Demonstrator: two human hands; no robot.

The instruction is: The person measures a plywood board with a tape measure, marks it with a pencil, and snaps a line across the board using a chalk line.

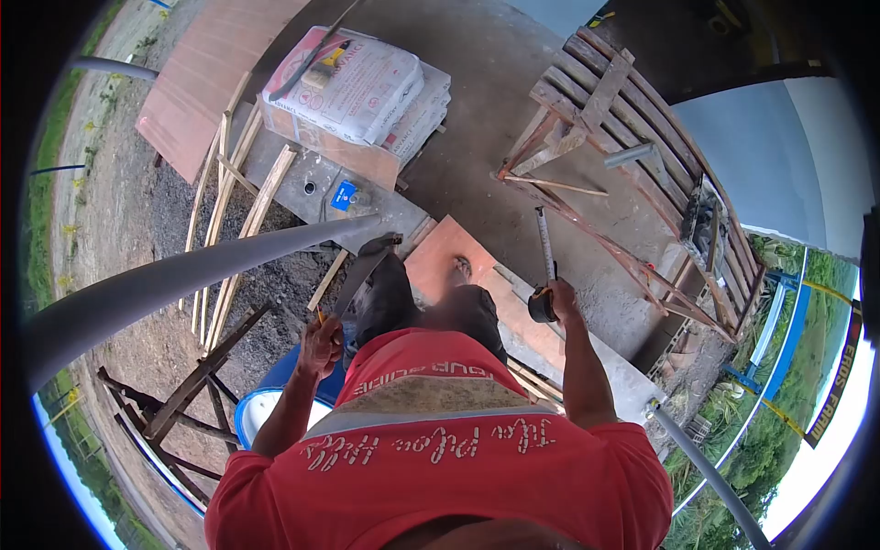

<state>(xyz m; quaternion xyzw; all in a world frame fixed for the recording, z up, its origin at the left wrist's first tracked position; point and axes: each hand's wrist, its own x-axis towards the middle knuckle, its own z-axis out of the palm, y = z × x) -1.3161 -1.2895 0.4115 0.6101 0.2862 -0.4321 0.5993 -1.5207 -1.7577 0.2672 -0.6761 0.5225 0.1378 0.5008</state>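
My left hand [321, 346] is closed on a handsaw [357, 280], its blade reaching up beside my dark trousers. On the other side, my right hand [561, 301] is closed round a black tape measure [542, 305]. Its blade [545, 240] is pulled out a short way and points up over the grey concrete floor, with a metal hook at the tip. In front of my legs lies a flat reddish-brown board [440, 252].
White bags [353, 87] are stacked ahead, with a brush [321, 73] on top. A wooden bench [623, 101] stands to the right. Timber strips [266, 197] and a grey pole [211, 268] are at the left. A blue item [344, 195] lies on a ledge.
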